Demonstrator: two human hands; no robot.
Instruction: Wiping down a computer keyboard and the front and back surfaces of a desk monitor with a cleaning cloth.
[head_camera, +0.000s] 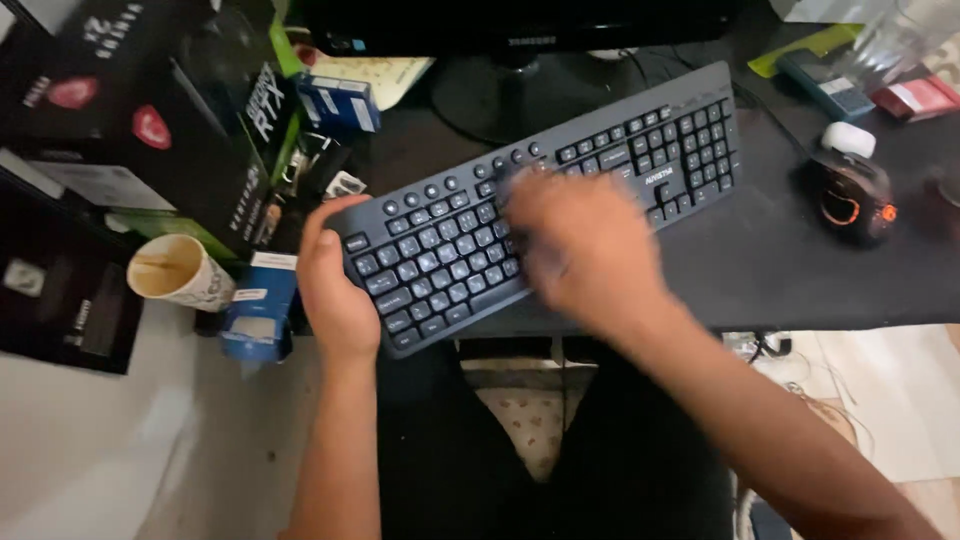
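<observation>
My left hand (335, 290) clamps the dark keyboard's (600, 170) left end at the desk's (800, 270) front edge; my blurred right hand (585, 250) lies on its keys, grip unclear. Beyond, a mouse (852, 195).

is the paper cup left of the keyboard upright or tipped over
Tipped: the paper cup has its open mouth turned toward the camera, showing a brown-stained inside with no liquid visible, beside the left hand gripping the keyboard.
</observation>
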